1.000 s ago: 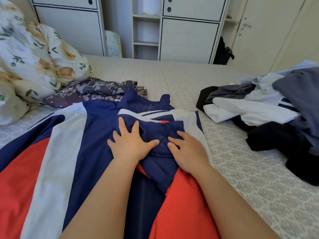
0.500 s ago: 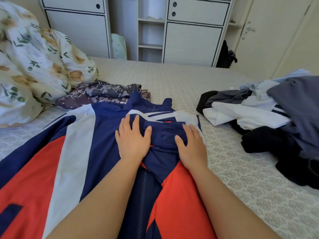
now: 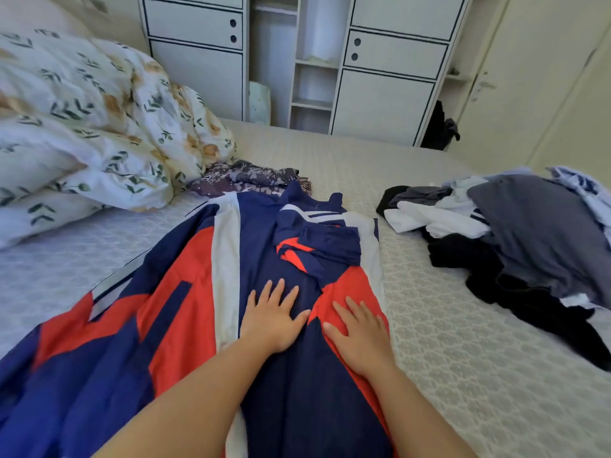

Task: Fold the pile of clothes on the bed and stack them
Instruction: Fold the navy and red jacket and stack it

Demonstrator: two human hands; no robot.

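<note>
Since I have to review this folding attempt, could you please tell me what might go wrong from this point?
1. Both the left hand and the right hand lie flat on the jacket. The bunched sleeve further up is not held, so the fold may set with a lump.
2. The jacket's left side is still spread wide; folding it over could trap wrinkles.
3. The unfolded pile lies close on the right, so a swung sleeve might catch it.

Jacket [image 3: 185,325] cut off at bottom and left edge; clothes pile [image 3: 529,246] cut at right; patterned garment [image 3: 244,178] partly hidden by jacket.
</note>
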